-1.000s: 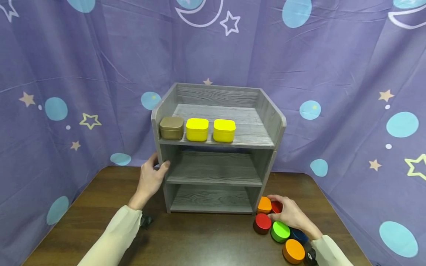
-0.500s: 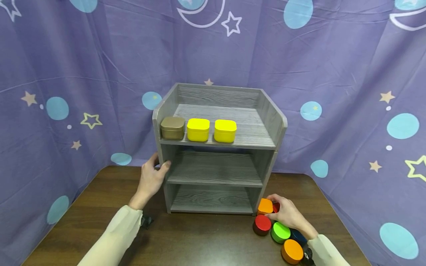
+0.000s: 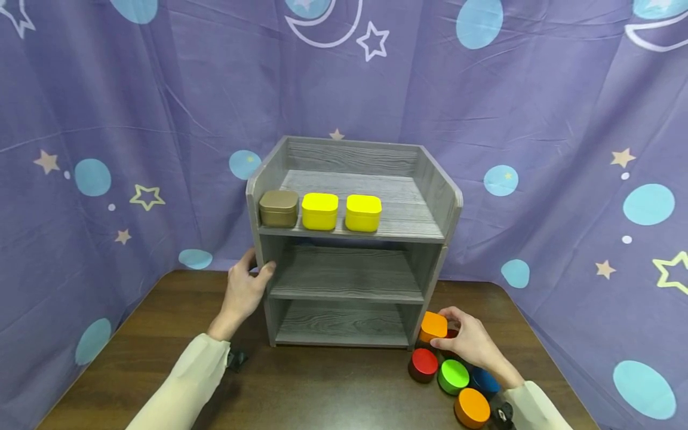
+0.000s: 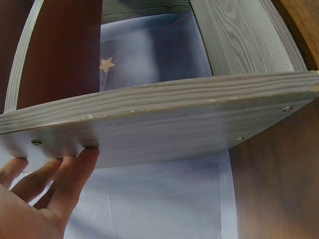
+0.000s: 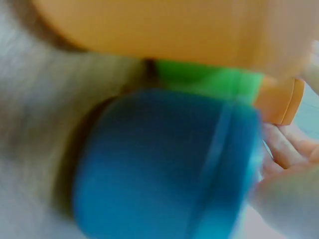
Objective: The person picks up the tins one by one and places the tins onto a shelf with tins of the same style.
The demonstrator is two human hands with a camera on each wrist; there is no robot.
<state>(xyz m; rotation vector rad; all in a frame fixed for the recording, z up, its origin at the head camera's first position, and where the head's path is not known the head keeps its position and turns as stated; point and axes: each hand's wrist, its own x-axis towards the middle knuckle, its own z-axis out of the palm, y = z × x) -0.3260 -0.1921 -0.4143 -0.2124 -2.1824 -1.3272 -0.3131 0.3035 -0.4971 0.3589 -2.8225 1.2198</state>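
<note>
My left hand [image 3: 244, 289] holds the left side panel of a grey wooden shelf unit [image 3: 346, 295], thumb at the front edge. In the left wrist view its fingers [image 4: 75, 181] press the panel's outer face. At the unit's lower right, my right hand [image 3: 470, 340] pinches an orange rounded-square tin [image 3: 433, 326], raised slightly and tilted. Below that hand sit a red round tin [image 3: 423, 364], a green one [image 3: 454, 376], a blue one [image 3: 485, 380] and an orange round one [image 3: 473, 407]. A dark red tin [image 3: 451, 334] is mostly hidden behind the fingers.
On the top shelf's front edge stand a bronze tin [image 3: 279, 209] and two yellow tins, the left yellow tin [image 3: 320, 212] and right yellow tin [image 3: 363, 214]. The unit rests on a brown table [image 3: 322, 388]. A purple curtain [image 3: 188, 149] hangs behind.
My right hand has closed on the orange rounded-square tin and lifted it slightly from its place beside the unit. The left hand stays on the panel.
</note>
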